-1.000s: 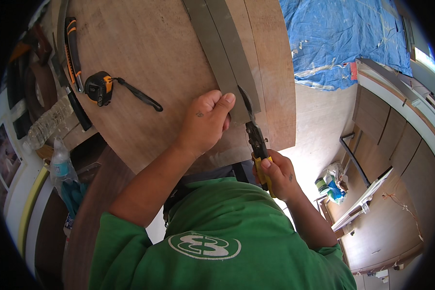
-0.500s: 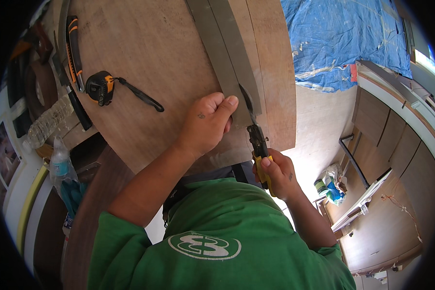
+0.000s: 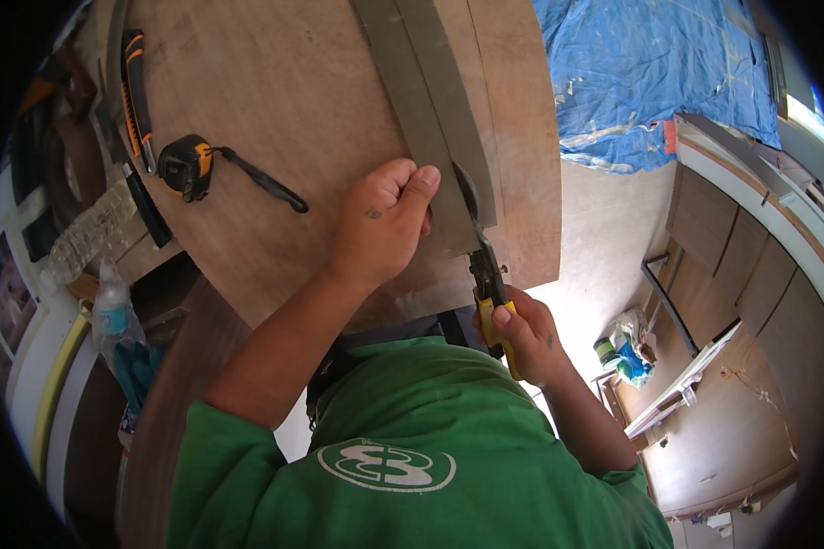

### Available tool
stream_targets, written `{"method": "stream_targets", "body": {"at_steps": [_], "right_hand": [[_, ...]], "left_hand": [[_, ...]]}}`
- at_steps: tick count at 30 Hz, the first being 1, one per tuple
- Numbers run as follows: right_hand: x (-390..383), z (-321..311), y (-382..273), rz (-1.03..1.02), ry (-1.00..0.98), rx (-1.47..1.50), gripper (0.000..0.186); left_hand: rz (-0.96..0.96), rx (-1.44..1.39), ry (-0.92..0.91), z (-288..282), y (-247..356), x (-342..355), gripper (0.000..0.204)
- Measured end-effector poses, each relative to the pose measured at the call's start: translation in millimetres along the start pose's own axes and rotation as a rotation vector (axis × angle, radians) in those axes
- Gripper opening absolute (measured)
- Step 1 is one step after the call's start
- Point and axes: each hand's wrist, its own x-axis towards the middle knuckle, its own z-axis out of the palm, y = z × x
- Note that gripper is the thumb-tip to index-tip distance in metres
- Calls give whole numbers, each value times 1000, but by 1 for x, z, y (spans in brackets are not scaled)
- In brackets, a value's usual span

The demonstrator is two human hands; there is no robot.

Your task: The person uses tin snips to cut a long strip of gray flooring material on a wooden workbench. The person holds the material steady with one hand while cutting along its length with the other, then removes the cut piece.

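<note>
Partly within the left grip [image 3: 386,218], the long grey strip [image 3: 427,119].

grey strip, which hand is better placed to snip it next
Likely the right hand: it grips the yellow-handled snips, whose blades sit at the grey strip. The left hand holds the strip's left edge.

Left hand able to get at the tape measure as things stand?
Probably yes: only bare wooden board and a black strap lie between the left hand and the tape measure. But the hand seems to grip the grey strip, so it would need freeing first.
</note>
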Motion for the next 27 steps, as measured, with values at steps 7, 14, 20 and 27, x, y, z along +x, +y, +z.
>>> {"method": "stream_targets", "body": {"at_steps": [7,14,20,27], "right_hand": [[0,-1,1,6,-2,-9,51],[-5,2,6,35,24,36,47],[-1,8,1,-25,15,39,48],[1,7,1,-16,15,30,48]], "left_hand": [[16,26,1,0,-1,-1,47],[24,45,-11,-1,-1,-1,47],[2,7,-40,-5,-1,-2,45],[-10,10,-55,-6,0,-3,45]]}}
